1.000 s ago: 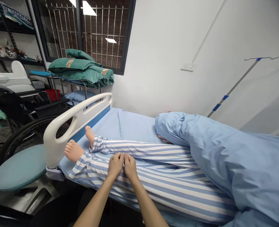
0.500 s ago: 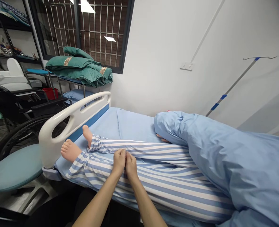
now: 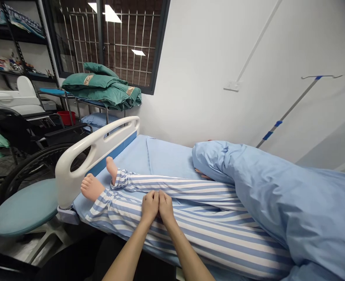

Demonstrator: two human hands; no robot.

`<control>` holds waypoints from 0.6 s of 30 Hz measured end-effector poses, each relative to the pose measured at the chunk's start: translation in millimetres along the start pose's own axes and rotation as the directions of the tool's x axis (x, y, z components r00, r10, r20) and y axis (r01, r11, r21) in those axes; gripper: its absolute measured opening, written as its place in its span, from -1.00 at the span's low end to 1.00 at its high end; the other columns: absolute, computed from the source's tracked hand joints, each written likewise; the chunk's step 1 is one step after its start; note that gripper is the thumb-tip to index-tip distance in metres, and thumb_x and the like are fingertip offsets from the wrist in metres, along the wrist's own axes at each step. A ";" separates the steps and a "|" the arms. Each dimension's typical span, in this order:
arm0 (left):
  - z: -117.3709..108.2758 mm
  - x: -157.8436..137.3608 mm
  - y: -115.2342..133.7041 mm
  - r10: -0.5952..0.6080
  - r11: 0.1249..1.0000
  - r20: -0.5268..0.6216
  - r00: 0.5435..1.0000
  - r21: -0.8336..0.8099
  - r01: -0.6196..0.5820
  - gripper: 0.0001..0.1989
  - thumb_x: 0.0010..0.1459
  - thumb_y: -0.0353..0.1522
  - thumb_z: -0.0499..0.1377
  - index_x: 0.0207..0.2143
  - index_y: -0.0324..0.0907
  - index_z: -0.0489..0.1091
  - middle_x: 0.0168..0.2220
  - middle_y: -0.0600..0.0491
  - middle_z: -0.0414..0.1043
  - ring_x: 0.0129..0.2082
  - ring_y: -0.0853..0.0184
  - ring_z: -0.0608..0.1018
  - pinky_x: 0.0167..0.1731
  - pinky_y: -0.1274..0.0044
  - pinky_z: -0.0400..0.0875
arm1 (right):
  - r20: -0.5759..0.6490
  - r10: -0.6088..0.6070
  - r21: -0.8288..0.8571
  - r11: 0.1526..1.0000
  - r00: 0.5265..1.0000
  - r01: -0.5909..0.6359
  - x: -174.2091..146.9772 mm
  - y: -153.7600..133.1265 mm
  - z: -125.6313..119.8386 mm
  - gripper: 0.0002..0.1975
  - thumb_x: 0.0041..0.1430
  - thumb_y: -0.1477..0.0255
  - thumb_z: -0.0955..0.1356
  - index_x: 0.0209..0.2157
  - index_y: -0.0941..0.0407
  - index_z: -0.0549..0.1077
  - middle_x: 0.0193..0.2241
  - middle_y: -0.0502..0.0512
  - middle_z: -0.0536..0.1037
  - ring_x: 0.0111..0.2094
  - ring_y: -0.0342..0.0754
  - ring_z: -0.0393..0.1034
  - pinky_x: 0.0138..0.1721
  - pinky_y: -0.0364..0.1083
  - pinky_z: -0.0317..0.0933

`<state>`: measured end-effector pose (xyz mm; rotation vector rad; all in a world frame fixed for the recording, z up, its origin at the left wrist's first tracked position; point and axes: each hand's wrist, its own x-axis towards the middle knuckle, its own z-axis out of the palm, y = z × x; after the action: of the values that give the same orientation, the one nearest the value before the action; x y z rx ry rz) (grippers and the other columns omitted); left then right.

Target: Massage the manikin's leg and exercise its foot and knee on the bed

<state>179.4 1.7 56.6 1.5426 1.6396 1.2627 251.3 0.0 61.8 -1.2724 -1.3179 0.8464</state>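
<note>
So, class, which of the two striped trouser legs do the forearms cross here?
The near trouser leg, on the camera's side: both forearms pass over it, while the far trouser leg lies beyond them, toward the wall.

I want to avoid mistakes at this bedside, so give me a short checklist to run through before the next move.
1. Left hand and right hand side by side above the legs: ok.
2. Palms free of objects: cannot tell, they face away.
3. Feet outside the quilt: ok, both bare.
4. Striped trousers lying smooth: not ok, creased at the ankles.
5. Bed wheels locked: cannot tell, out of view.
</note>
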 end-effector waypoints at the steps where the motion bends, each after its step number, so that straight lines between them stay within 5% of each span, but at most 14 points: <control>1: 0.4 -0.2 -0.3 0.004 1.000 0.006 1.000 0.010 -0.004 -0.68 0.13 -0.31 -0.11 -0.66 -0.19 0.12 -0.64 0.13 0.23 -0.57 0.46 0.24 -0.49 0.59 0.03 | 0.005 -0.019 -0.026 0.999 1.000 0.019 0.5 -3.1 -2.5 -0.61 0.11 0.18 0.16 -0.64 0.14 0.23 -0.67 -0.03 0.27 -0.57 -0.16 0.10 -0.53 -0.17 -0.01; 7: 1.1 -2.2 0.7 0.027 0.998 0.037 0.999 0.049 -0.029 -0.68 0.12 -0.35 -0.10 -0.67 -0.19 0.13 -0.64 0.13 0.22 -0.57 0.45 0.23 -0.49 0.59 0.01 | 0.024 -0.126 -0.124 0.984 0.992 0.128 3.2 -20.4 -16.0 -0.59 0.14 0.19 0.16 -0.68 0.12 0.14 -0.73 -0.10 0.15 -0.61 -0.20 0.02 -0.55 -0.17 -0.09; 18: 1.7 -5.7 3.8 0.026 0.995 0.044 0.999 0.100 -0.031 -0.69 0.11 -0.32 -0.07 -0.65 -0.18 0.22 -0.64 0.12 0.26 -0.57 0.45 0.27 -0.47 0.59 0.04 | -0.006 -0.081 -0.096 0.992 0.997 0.080 -8.1 9.5 -18.0 -0.60 0.15 0.21 0.16 -0.63 0.16 0.28 -0.69 -0.05 0.26 -0.59 -0.17 0.09 -0.53 -0.17 -0.06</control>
<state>183.6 -3.7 58.2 1.6473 1.6823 1.1690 269.6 -9.4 54.1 -1.2872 -1.4063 0.7271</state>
